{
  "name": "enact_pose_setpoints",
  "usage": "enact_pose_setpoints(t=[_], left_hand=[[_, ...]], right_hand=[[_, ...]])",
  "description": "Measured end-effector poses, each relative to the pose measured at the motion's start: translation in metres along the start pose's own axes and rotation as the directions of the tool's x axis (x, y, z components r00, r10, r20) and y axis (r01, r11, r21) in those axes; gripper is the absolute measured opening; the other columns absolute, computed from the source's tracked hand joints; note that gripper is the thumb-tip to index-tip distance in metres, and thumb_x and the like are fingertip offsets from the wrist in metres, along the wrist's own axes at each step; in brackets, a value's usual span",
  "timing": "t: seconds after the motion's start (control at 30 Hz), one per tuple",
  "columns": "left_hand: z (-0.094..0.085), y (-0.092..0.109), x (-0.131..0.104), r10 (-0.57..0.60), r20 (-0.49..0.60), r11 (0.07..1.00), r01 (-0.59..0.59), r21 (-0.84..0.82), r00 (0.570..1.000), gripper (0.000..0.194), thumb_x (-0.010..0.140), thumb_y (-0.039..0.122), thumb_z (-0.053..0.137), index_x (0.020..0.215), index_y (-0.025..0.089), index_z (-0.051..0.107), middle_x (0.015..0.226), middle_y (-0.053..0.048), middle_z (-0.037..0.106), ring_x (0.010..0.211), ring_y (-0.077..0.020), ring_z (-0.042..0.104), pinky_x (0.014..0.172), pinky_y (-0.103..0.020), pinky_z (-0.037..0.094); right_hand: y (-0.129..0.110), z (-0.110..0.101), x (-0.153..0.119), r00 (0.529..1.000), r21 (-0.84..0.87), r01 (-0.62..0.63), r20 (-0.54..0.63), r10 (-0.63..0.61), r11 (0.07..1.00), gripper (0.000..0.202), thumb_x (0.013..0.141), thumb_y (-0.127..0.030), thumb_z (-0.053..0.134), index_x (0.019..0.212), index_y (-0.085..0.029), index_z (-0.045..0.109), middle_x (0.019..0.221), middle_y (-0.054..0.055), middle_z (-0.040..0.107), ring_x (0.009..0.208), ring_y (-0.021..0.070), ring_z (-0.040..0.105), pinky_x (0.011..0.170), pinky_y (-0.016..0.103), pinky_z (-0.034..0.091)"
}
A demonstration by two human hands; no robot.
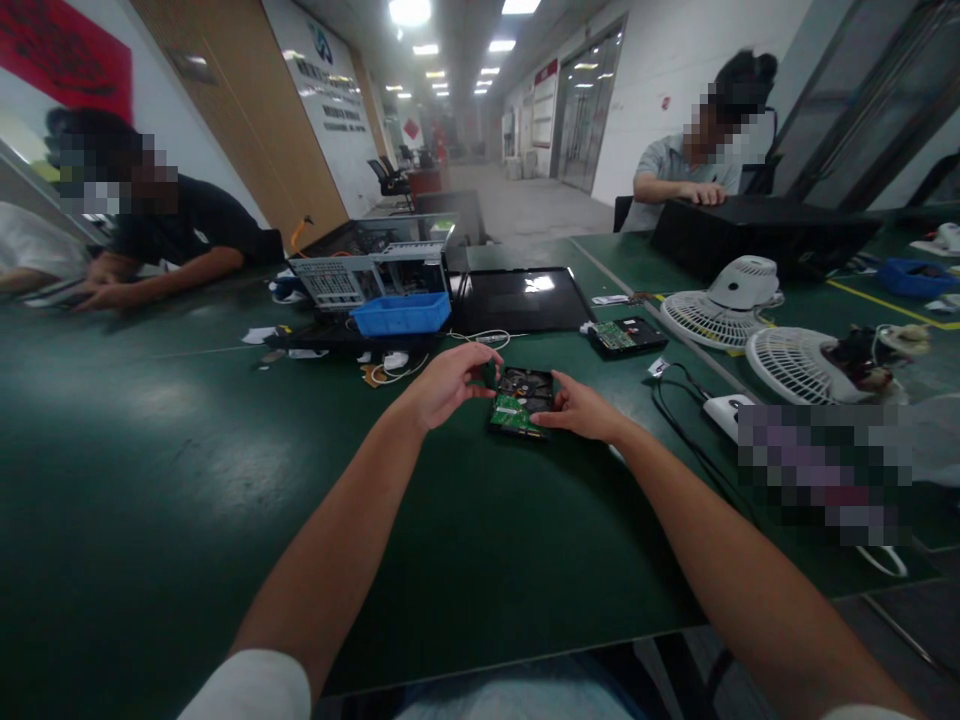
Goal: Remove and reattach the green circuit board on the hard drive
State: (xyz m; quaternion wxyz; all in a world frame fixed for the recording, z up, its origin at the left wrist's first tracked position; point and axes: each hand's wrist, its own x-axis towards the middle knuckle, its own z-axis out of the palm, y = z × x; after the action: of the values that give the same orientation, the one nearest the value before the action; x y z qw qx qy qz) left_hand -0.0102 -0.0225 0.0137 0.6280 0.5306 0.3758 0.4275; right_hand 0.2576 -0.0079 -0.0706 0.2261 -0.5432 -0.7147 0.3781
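A hard disk drive (514, 411) with a green circuit board lies in front of me at the middle of the green table, its board side facing up. My right hand (583, 410) grips its right edge, thumb over the near part of the board and fingers along the side. My left hand (452, 385) is curled at the drive's far left corner, thumb and index finger against that edge. A dark patch shows between these fingers; whether it is a small part or just shadow is unclear.
Beyond my hands stand a blue tray (401, 316), an open computer case (337, 285) and a dark flat panel (525, 300). To the right are another circuit-board drive (628, 337), fan parts (712, 318) and a power strip (726, 408) with cable. Two co-workers sit across, one by a black case (757, 235).
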Motion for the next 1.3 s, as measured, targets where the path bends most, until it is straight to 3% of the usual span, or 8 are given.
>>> enact_pose_setpoints(t=[0.27,0.57,0.83,1.0,1.3], left_hand=[[-0.001,-0.001,0.0,-0.018,-0.048,1.0,0.017,-0.026,0.999,0.028,0.086,0.037,0.062,0.103,0.016,0.07,0.095,-0.01,0.068,0.09,-0.0217,0.065,0.073,-0.034,0.058],[0.006,0.002,0.0,-0.065,-0.093,0.988,0.05,-0.148,0.994,0.019,0.084,0.03,0.066,0.094,0.015,0.064,0.09,-0.013,0.072,0.094,-0.0258,0.07,0.083,-0.044,0.06],[-0.001,-0.001,0.001,0.005,-0.127,1.0,-0.004,0.008,0.992,0.022,0.082,0.034,0.065,0.088,0.015,0.072,0.102,-0.011,0.066,0.092,-0.0205,0.062,0.072,-0.033,0.059],[0.001,0.001,0.0,0.049,-0.114,0.997,-0.042,0.066,0.992,0.027,0.084,0.037,0.063,0.097,0.016,0.074,0.1,-0.011,0.066,0.092,-0.0214,0.063,0.069,-0.031,0.057],[0.003,0.0,0.001,-0.004,-0.124,0.999,-0.001,-0.042,0.992,0.024,0.086,0.034,0.064,0.102,0.016,0.063,0.095,-0.013,0.073,0.098,-0.0265,0.069,0.076,-0.039,0.059]], right_hand=[[-0.005,-0.002,-0.002,1.0,-0.022,-0.01,0.01,0.01,1.0,0.121,0.072,-0.057,0.087,0.163,-0.011,0.023,0.088,0.004,0.067,0.077,0.0187,0.06,0.068,0.03,0.043],[-0.009,-0.003,-0.003,1.0,-0.03,-0.015,0.006,0.015,0.999,0.12,0.072,-0.058,0.087,0.163,-0.012,0.024,0.087,0.003,0.067,0.079,0.0197,0.061,0.071,0.031,0.043],[-0.004,-0.002,-0.002,1.0,-0.025,0.01,0.008,-0.009,1.0,0.118,0.072,-0.059,0.086,0.162,-0.01,0.026,0.088,0.004,0.067,0.078,0.0191,0.06,0.069,0.031,0.042],[-0.006,-0.003,-0.002,1.0,-0.018,-0.008,0.008,0.008,1.0,0.121,0.071,-0.058,0.087,0.163,-0.01,0.023,0.087,0.003,0.067,0.078,0.0192,0.06,0.069,0.031,0.042],[-0.008,-0.003,-0.003,1.0,-0.024,-0.012,0.003,0.013,1.0,0.121,0.072,-0.057,0.087,0.163,-0.01,0.023,0.088,0.004,0.068,0.079,0.0205,0.062,0.072,0.033,0.045]])
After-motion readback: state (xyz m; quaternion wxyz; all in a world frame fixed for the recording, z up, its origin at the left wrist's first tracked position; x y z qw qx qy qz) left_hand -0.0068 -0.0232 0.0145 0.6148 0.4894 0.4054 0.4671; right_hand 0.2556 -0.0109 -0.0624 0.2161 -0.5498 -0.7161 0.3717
